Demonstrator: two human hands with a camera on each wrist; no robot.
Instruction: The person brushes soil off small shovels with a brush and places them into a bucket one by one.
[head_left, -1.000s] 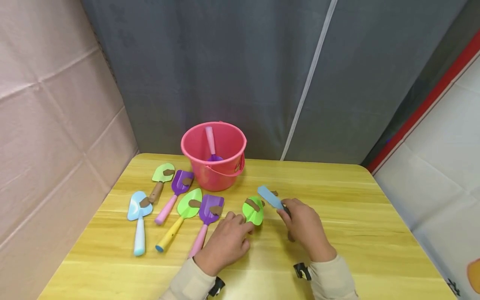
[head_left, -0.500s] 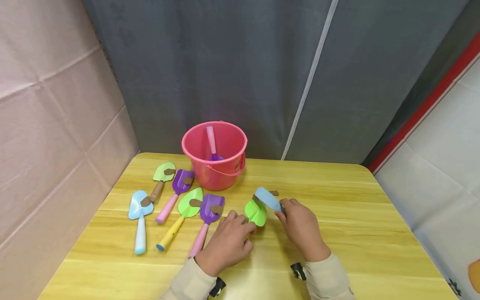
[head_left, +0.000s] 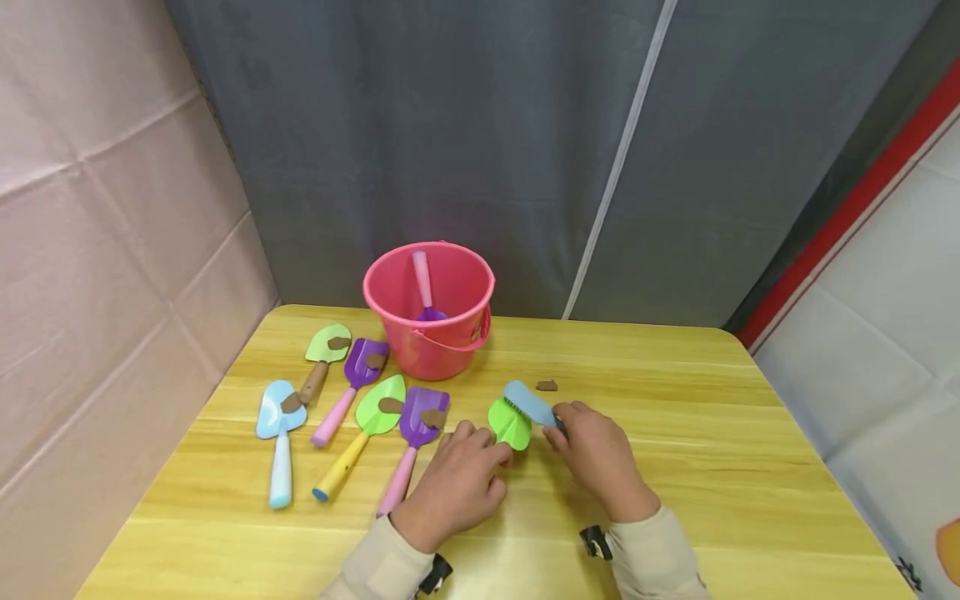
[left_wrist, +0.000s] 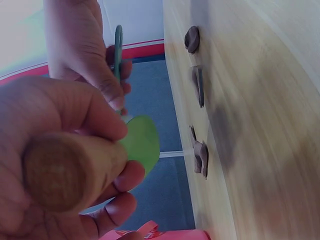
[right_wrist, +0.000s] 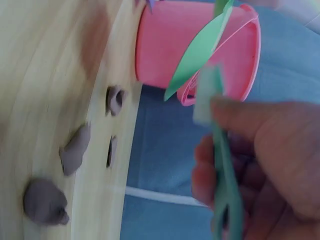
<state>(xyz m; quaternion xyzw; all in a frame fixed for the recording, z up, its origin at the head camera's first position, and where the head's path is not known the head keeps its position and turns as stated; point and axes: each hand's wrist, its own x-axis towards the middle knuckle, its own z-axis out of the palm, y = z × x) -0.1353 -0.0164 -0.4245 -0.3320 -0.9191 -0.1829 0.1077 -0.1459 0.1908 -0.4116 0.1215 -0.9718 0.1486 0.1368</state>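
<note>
My left hand (head_left: 461,483) grips the wooden handle (left_wrist: 75,170) of a small green trowel (head_left: 508,427), its blade held up above the table. My right hand (head_left: 603,458) grips a blue brush (head_left: 531,405); in the right wrist view the pale bristles (right_wrist: 204,97) of the brush are blurred and close to the trowel blade (right_wrist: 200,52). From the head, the brush head covers the upper right part of the blade. Brown clay-like lumps (left_wrist: 200,159) lie on the table beneath the hands; most are hidden in the head view, where one brown piece (head_left: 547,385) shows.
A pink bucket (head_left: 427,350) with a pink-handled purple shovel (head_left: 422,283) inside stands at the back. Left of my hands lie two purple shovels (head_left: 415,417), a yellow-handled green trowel (head_left: 345,467), a wooden-handled green trowel (head_left: 318,379) and a light-blue trowel (head_left: 281,458), all with brown patches.
The brush has moved left and slightly down onto the green trowel blade. The brown patch seen on that blade earlier no longer shows. My left hand has stayed nearly still.
</note>
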